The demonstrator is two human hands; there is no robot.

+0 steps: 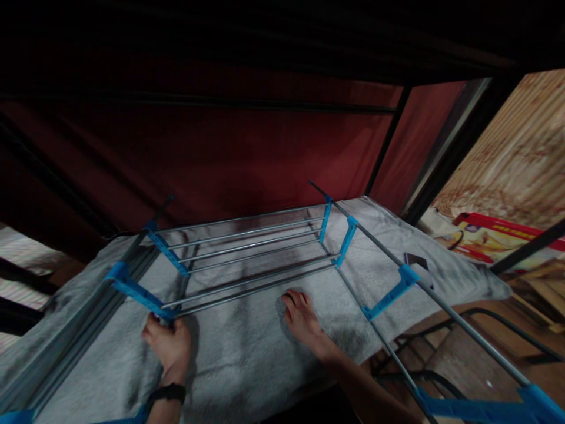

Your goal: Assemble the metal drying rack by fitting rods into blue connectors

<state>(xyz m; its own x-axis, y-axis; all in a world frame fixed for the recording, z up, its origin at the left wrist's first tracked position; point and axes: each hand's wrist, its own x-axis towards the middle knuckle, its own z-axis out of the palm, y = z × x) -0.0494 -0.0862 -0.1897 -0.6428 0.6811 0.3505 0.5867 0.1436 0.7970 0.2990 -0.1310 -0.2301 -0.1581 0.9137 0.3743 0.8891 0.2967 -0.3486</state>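
Observation:
A metal rack (247, 247) of thin grey rods with blue plastic brackets lies over a grey towel (247, 353) on a low surface. My left hand (168, 344), with a black band on its wrist, grips the near left blue bracket (136, 291) where the rods end. My right hand (304, 321) rests flat on the towel, palm down with fingers together, just below the rack's nearest rods. A long side rod (424, 288) with further blue brackets runs from the rack's right end down to the lower right corner.
Dark red fabric (247, 147) and black frame bars close off the space behind and above. At the right are a wood-grain panel (521, 153), a red and yellow box (503, 235) and a black wire frame (481, 335) on the floor. A small dark object (415, 262) lies on the towel.

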